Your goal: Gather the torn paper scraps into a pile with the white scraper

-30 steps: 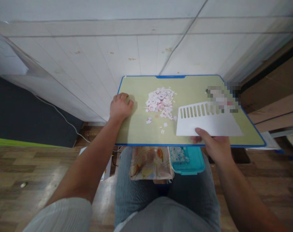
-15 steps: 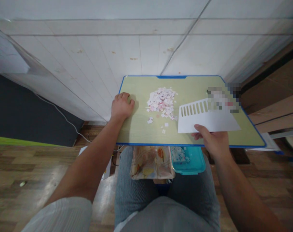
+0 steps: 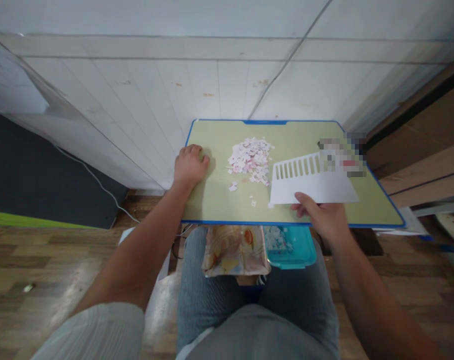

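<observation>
My right hand [image 3: 320,215] grips the near edge of a white slotted card [image 3: 305,187], thumb on top and fingers underneath. A row of slots runs along the card's far side. Left of the card lies a loose heap of small white and pinkish paper pieces [image 3: 249,157]. A few stray scraps [image 3: 233,186] sit nearer to me, one by the card's near left corner. My left hand [image 3: 191,162] rests on the left side of the blue-edged table [image 3: 219,205], thumb apart from the fingers, nothing visible in it.
Under the table's front edge, on my lap, are a patterned cloth pouch [image 3: 234,255] and a turquoise plastic box [image 3: 298,255] with paper bits inside. A blurred-out patch covers things at the table's right. A white panelled wall [image 3: 155,85] stands behind.
My right hand has moved the slotted card a little to the left. One stray scrap now lies at the card's near left corner. My left hand stays in place.
</observation>
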The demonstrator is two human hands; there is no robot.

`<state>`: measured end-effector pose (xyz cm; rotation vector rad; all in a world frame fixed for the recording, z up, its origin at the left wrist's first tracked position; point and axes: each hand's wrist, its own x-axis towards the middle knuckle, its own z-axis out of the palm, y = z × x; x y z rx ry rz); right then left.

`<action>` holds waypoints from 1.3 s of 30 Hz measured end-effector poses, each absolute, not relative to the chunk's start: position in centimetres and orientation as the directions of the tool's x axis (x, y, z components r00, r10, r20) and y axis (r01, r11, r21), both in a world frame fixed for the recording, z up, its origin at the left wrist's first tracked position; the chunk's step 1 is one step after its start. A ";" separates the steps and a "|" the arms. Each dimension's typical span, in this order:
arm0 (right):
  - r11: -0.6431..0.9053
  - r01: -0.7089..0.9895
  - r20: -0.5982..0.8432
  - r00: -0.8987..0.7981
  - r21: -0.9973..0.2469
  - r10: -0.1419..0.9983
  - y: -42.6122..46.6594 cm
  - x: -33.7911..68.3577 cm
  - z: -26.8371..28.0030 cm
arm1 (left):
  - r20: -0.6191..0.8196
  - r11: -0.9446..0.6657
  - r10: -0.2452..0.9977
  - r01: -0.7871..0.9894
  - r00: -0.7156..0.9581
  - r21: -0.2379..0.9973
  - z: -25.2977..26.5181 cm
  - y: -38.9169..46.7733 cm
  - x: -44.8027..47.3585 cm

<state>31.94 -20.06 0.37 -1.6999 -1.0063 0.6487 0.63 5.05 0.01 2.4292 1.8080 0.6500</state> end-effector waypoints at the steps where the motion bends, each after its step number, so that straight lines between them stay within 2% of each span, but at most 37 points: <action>1: -0.155 0.292 0.022 0.522 -0.944 0.853 -20.8 32.4 0.5 | 0.304 -0.319 0.924 0.905 0.231 0.281 0.0 5.1 0.6; 9: -0.077 0.123 0.002 0.542 -0.989 0.840 -22.2 33.3 1.3 | 0.288 -0.313 0.930 0.904 0.229 0.292 0.3 5.0 0.6; 16: -0.119 0.216 0.002 0.489 -0.969 0.872 -22.3 33.4 1.5 | 0.282 -0.303 0.933 0.909 0.222 0.285 0.4 4.8 0.7; 25: -0.077 0.142 -0.002 0.465 -0.987 0.885 -22.5 33.9 1.4 | 0.296 -0.311 0.928 0.905 0.224 0.290 0.1 5.0 0.6; 33: -0.070 0.190 0.033 0.492 -0.979 0.870 -20.2 31.3 1.5 | 0.306 -0.316 0.924 0.910 0.230 0.269 0.0 5.0 0.6; 39: -0.068 0.184 0.012 0.401 -0.981 0.916 -18.0 27.9 0.4 | 0.296 -0.306 0.928 0.914 0.225 0.267 0.2 4.9 0.6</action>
